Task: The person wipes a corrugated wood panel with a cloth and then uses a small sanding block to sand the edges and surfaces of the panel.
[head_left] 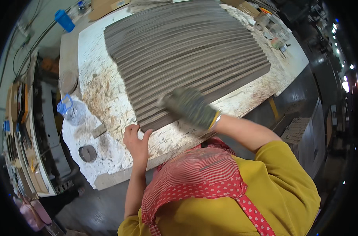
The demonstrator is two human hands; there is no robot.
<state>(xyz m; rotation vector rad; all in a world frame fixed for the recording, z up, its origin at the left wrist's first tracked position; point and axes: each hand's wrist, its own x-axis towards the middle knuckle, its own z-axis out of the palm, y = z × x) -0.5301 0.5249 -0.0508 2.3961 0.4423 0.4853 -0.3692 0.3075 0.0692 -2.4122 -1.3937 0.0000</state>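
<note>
Brown strips point(186, 51) leave table point(90, 45) margins; left hand point(137, 145), fingers parted, touches corner; right hand's point(191, 108) grip unclear.

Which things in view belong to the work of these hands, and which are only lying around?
Seemingly in the work:
grey-brown ribbed strips
left hand, bare, at their near corner
right hand, gloved, over them

Apparently lying about:
blue container
clear jug, blue-handled
small block
</note>
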